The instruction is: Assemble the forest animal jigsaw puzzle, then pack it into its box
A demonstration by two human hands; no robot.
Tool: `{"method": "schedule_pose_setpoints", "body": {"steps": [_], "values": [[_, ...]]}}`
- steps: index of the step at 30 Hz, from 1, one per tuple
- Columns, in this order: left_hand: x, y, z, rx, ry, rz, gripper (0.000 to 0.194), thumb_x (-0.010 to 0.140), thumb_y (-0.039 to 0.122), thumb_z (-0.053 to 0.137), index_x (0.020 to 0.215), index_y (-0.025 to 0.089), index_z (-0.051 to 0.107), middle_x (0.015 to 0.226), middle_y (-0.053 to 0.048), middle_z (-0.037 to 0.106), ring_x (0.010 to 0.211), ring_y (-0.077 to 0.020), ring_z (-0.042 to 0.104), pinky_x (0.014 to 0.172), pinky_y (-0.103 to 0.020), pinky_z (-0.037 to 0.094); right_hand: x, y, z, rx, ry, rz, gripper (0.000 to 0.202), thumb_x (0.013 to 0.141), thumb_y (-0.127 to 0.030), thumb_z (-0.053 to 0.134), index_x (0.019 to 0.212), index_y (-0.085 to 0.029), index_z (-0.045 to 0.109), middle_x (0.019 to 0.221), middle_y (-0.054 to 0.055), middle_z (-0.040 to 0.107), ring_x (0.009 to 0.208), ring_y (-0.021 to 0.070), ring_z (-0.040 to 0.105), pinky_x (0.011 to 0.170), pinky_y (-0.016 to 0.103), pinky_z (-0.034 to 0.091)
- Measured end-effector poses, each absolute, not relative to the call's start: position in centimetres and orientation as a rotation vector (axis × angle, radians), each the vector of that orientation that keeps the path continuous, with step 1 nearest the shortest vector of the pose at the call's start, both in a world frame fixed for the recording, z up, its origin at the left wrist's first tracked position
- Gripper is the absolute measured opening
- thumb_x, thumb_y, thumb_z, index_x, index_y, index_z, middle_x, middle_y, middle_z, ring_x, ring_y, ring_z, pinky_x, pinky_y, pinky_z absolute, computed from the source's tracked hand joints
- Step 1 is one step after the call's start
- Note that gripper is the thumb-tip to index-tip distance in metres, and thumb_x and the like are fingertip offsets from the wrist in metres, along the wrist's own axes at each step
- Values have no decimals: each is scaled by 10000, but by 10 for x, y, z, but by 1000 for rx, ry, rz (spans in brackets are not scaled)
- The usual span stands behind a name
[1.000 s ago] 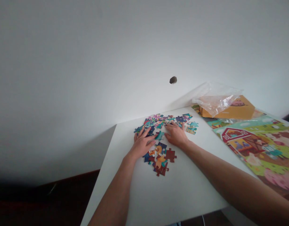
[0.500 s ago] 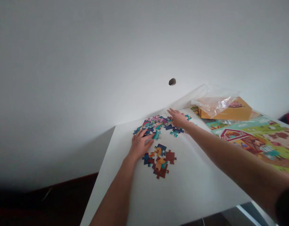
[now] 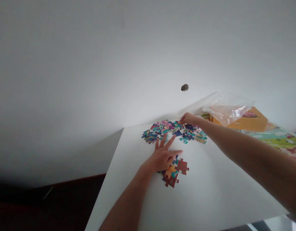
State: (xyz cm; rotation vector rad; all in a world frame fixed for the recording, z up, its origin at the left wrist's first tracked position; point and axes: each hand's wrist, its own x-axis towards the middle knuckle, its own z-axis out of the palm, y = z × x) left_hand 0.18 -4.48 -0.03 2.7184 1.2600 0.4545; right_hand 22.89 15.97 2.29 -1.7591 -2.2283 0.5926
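Left hand (image 3: 161, 158): shifted since the earlier frame from the left side of the far puzzle pieces (image 3: 160, 128) to the near puzzle pieces (image 3: 172, 176); palm down, fingers spread wide, covering part of the near group; no piece seen in its grasp
Right hand (image 3: 186, 118): no longer stretched flat above the far group; now at its far edge, fingers curled and bunched; whether a piece is gripped between the tips cannot be told
Far puzzle pieces: loose, overlapping heap near the wall (image 3: 90, 80), in teal, pink, purple and dark blue, with a patterned tan piece (image 3: 201, 138) at the right-hand end
Near puzzle pieces: smaller overlapping group beneath and beside the left hand, in brown, yellow and blue; a brown piece (image 3: 182, 166) lies at its right side
White table (image 3: 201, 199): bears both groups
Orange box (image 3: 246, 122): right of the far group, partly covered by a clear plastic bag (image 3: 230, 112)
Farm picture (image 3: 282, 139): beside the box, partly hidden by the right forearm
Wall hole (image 3: 184, 87): dark opening above the right hand
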Motion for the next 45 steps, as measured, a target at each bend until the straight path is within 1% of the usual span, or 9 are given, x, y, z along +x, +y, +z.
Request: {"method": "schedule_pose_setpoints", "body": {"steps": [6,9,12,15,18,21,25,35,45], "values": [[26,-58,-5,2725,1023,429,483,889,207,553,1295,466,585,1631,54,170,1495,-386,97,1122,-696,198,239,133,31,-1904,-1856,411,356,830,-444,627,838,-111,750,716,87,704,635,171,617,575,263,408],[23,-51,-6,2668,1116,587,344,881,288,602,1211,358,669,1548,-26,385,1449,-372,268,1131,-622,283,237,104,36,-1852,-1720,288,339,870,-434,569,902,-144,741,809,89,725,726,176,635,608,257,400],[14,-41,-7,2483,1394,937,211,883,299,608,1064,231,693,1229,-98,634,1228,-288,533,1056,-480,425,225,64,33,-1635,-1796,493,359,841,-479,601,762,-155,734,651,42,688,610,151,593,546,247,365],[7,-35,-9,2327,1546,1101,291,842,325,670,1105,208,627,1056,-83,661,1044,-252,604,949,-426,483,206,26,18,-1385,-2047,820,349,839,-474,617,708,-175,740,606,10,678,565,132,577,541,234,376],[4,-34,-12,2362,1471,925,355,813,302,710,1149,233,618,1095,-73,662,1053,-255,604,948,-424,469,196,12,4,-1289,-2243,686,319,893,-414,574,743,-206,762,695,22,719,665,154,623,652,250,433],[1,-34,-15,2381,1412,796,301,828,275,691,1128,263,656,1110,-58,657,1087,-246,598,974,-412,453,204,23,-3,-1446,-2125,308,282,938,-344,516,1005,-214,756,1027,72,742,955,223,633,875,319,442],[-7,-30,-17,2395,1529,810,231,833,286,666,1060,262,698,1025,-56,640,1030,-240,601,966,-410,463,220,43,-9,-1672,-2046,121,424,902,-359,559,1312,-259,603,1423,77,543,1263,346,446,1008,507,357],[-21,-24,-23,2423,1795,766,308,876,296,582,1167,316,681,1315,-49,588,1238,-295,500,1033,-498,405,208,43,-15,-1664,-2033,258,271,879,-349,565,1094,-245,690,1170,91,671,1185,323,495,1093,627,151],[-21,-31,-12,2427,1788,578,366,838,348,650,1198,407,673,1453,-2,495,1345,-337,390,1072,-566,325,207,48,-20,-1726,-1848,310,395,738,-218,591,1132,-224,615,1159,99,652,1175,326,480,1068,580,198]]}}
